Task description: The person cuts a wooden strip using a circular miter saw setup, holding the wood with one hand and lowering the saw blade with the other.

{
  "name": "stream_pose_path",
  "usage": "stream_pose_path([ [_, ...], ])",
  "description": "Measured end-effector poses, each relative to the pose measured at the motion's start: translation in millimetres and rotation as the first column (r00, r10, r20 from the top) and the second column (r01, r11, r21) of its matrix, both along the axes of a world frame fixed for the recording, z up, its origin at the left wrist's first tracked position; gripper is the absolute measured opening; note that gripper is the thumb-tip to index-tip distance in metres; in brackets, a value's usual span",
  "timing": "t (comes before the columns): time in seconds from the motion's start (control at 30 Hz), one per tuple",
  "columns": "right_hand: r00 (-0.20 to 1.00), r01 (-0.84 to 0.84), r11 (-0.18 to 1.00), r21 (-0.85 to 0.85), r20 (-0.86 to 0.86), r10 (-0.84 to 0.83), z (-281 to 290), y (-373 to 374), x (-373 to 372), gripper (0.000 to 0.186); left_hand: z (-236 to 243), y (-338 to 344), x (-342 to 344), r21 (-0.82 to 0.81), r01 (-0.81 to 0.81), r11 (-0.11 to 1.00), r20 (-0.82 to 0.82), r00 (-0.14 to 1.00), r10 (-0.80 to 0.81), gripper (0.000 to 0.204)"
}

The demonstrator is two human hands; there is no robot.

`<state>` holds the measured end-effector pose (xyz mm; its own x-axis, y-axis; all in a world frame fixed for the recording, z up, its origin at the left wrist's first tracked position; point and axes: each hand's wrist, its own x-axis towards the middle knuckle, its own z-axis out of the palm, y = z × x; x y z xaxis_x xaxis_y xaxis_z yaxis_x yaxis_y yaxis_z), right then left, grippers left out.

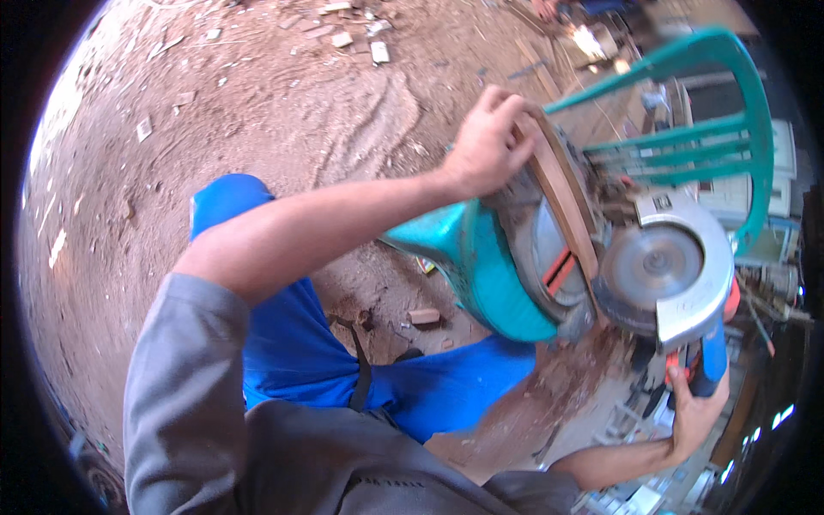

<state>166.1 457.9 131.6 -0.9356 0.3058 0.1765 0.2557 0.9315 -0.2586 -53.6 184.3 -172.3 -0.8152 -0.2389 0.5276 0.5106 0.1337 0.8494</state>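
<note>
My left hand [491, 142] has its fingers curled over the upper end of a long wooden strip [562, 206], which lies across the round metal base [536, 257] of a mitre saw. My right hand [697, 403] grips the saw's blue and black handle [712, 348], with the thumb by an orange trigger. The silver housing with a round blade [657, 262] sits just right of the wood's lower end. The saw base rests on a teal plastic chair [506, 313], whose slatted back [747, 103] rises at the right.
Another person's hand [545, 10] shows at the top edge. Wood offcuts [378, 51] and a small block [423, 316] lie on the dirt floor [129, 215]. My blue-clad legs [446, 378] are below the chair. White panels [777, 172] and long scraps stand at the right.
</note>
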Motion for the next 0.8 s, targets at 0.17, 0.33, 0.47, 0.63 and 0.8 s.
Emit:
stream_pose_path([
  [0.17, 0.999, -0.042, 0.999, -0.028, -0.013, 0.042, -1, -3, -2, 0.053, 0, -13, -9, -0.207, 0.032, 0.978, -0.069, 0.997, -0.047, 0.031],
  [0.33, 0.996, -0.080, 0.997, 0.021, -0.035, 0.081, -5, -6, -2, 0.048, 5, -25, -14, -0.356, 0.089, 0.930, -0.084, 0.988, -0.126, 0.045],
  [0.47, 0.995, -0.091, 0.994, 0.058, -0.038, 0.093, -7, -9, -1, 0.045, 12, -23, -11, -0.390, 0.090, 0.916, -0.037, 0.993, -0.113, 0.046],
  [0.63, 0.993, -0.095, 0.994, 0.058, -0.064, 0.099, -15, -10, 3, 0.047, 17, -26, -7, -0.284, 0.172, 0.943, 0.011, 0.984, -0.176, 0.024],
  [0.8, 0.989, -0.074, 0.997, 0.035, -0.125, 0.078, -24, -10, 7, 0.049, 17, -26, -8, -0.317, 0.134, 0.939, 0.012, 0.990, -0.137, 0.036],
])
